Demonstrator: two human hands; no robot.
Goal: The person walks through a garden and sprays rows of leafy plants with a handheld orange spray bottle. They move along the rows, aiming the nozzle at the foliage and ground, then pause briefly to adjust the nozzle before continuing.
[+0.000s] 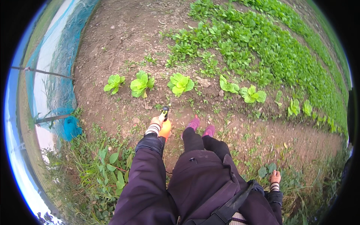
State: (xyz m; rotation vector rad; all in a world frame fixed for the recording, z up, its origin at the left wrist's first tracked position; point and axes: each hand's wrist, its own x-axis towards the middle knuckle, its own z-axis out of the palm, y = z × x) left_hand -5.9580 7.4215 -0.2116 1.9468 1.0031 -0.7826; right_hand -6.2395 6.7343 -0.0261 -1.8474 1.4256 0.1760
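Observation:
My left hand [156, 122] grips an orange spray bottle [165, 128] by its neck. The bottle's black and yellow-green spray head [165, 111] points away from me, toward a row of young leafy plants. Nearest to the nozzle stands a light green cabbage-like plant [180, 83], apart from it. Two similar plants, a leafy head [141, 84] and a smaller one [114, 83], grow to its left. Out at my right side, my right hand [275, 177] hangs with curled fingers beside some dark green leaves [266, 170]; nothing shows in it.
More pale green plants [252, 94] continue the row to the right. Beyond lies a dense bed of low greens [258, 41]. Blue netting [75, 48] on poles borders the left. Weeds [110, 165] grow near my left side; my pink shoes [194, 123] stand on bare soil.

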